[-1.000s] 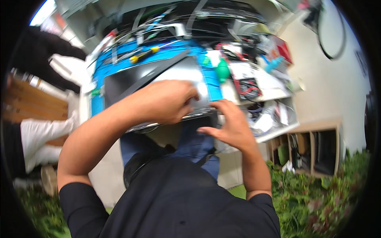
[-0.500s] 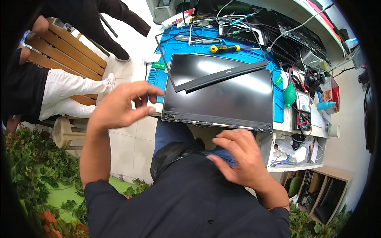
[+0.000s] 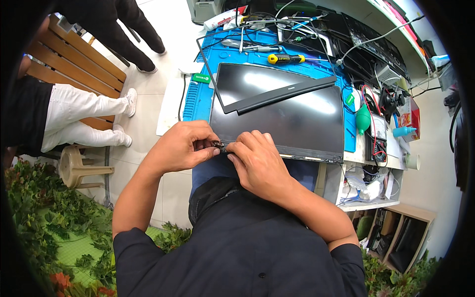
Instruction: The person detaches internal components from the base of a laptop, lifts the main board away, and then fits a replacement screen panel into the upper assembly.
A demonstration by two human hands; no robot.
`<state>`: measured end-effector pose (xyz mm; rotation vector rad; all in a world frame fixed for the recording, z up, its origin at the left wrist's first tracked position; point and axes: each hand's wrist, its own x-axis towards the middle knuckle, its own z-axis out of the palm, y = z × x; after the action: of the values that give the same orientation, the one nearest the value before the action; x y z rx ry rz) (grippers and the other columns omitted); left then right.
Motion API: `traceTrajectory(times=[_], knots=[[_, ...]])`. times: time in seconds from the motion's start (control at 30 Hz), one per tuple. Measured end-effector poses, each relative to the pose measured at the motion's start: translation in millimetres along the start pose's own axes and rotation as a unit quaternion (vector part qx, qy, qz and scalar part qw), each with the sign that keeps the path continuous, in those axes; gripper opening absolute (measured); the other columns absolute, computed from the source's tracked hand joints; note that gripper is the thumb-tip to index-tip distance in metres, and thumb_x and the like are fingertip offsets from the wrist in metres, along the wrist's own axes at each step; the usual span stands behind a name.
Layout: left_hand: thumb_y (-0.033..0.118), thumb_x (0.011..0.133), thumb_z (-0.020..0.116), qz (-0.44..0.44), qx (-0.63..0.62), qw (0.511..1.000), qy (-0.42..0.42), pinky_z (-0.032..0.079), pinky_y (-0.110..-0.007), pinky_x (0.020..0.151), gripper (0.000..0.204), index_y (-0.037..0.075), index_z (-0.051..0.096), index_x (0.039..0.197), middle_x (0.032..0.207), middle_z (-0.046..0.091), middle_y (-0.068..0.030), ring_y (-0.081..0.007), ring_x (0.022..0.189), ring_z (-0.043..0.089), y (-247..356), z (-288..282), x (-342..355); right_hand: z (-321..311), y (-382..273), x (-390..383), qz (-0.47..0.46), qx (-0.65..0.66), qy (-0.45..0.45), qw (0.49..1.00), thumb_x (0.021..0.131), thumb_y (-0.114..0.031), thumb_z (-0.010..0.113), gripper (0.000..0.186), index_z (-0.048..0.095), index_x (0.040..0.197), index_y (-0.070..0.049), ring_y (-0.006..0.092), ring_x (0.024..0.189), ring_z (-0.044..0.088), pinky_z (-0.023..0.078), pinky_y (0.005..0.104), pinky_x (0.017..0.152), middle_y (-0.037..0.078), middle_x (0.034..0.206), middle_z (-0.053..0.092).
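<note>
A laptop screen panel (image 3: 297, 126) lies face up at the front of the bench, its lower edge towards me. A thin black bezel frame (image 3: 287, 94) rests loose and slanted across its upper part. At the panel's lower left corner, my left hand (image 3: 183, 148) pinches a small dark piece (image 3: 218, 144), perhaps a hinge, between thumb and fingers. Close beside it, my right hand (image 3: 260, 163) is closed on the panel's lower edge, fingers on top and thumb towards me. Its fingertips nearly meet those of the left, and the hands cover part of that corner.
A blue work mat (image 3: 195, 99) lies under the panel. Beyond it are a yellow and black screwdriver (image 3: 286, 59) and tangled cables. At the right stand a green air blower (image 3: 363, 119) and a meter (image 3: 379, 131). Two people are by a wooden bench (image 3: 74, 64) at the left.
Both hands, apart and off the panel before, have come together at its lower left corner and closed. The person in dark trousers at the upper left has shifted.
</note>
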<state>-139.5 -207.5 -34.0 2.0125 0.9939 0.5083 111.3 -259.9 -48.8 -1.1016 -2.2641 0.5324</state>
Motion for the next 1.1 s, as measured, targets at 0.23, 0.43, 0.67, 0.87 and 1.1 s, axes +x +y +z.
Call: traceTrajectory(times=[0.23,0.43,0.67,0.87,1.1], knots=[[0.007,0.085,0.086,0.016,0.06,0.998,0.004,0.055,-0.034,0.066,0.014,0.002,0.079,0.096,0.086,0.07,-0.0066,-0.0211,0.074,0.068,6,3,5,1,7,0,-0.037,-0.015,0.008,0.999,0.093,-0.004,0.076,0.017,0.076,0.11,-0.002,0.0293,0.095,0.059,0.044,0.0424,0.084,0.009,0.099,0.064],[0.007,0.083,0.082,0.026,0.123,0.992,-0.014,0.057,-0.036,0.069,0.014,0.002,0.077,0.095,0.085,0.069,-0.0095,-0.0255,0.077,0.072,12,0,10,-1,8,-3,-0.031,0.004,0.015,0.999,0.09,-0.007,0.081,0.021,0.076,0.11,-0.003,0.029,0.097,0.06,0.045,0.0424,0.087,0.009,0.101,0.065],[0.008,0.082,0.084,0.02,0.104,0.992,-0.075,0.061,-0.038,0.075,0.018,0.004,0.077,0.098,0.09,0.069,-0.0087,-0.0266,0.082,0.074,8,-8,16,0,11,0,-0.022,0.018,0.012,1.0,0.087,-0.007,0.083,0.022,0.074,0.107,-0.003,0.0295,0.096,0.06,0.044,0.0429,0.086,0.01,0.099,0.064],[0.009,0.083,0.087,0.018,0.077,0.993,-0.09,0.058,-0.035,0.069,0.022,0.005,0.078,0.103,0.093,0.069,-0.0074,-0.0225,0.079,0.072,6,-11,15,-1,14,0,-0.013,0.019,0.007,1.0,0.087,-0.007,0.083,0.021,0.074,0.106,-0.003,0.0295,0.095,0.059,0.044,0.0429,0.085,0.01,0.097,0.063],[0.009,0.086,0.087,0.008,0.032,0.997,-0.076,0.052,-0.033,0.061,0.02,0.005,0.078,0.103,0.085,0.065,-0.0068,-0.0191,0.073,0.067,4,-10,16,-2,18,1,-0.011,0.048,0.016,0.999,0.088,-0.007,0.083,0.019,0.076,0.105,-0.003,0.0289,0.094,0.059,0.044,0.0427,0.084,0.009,0.094,0.062]])
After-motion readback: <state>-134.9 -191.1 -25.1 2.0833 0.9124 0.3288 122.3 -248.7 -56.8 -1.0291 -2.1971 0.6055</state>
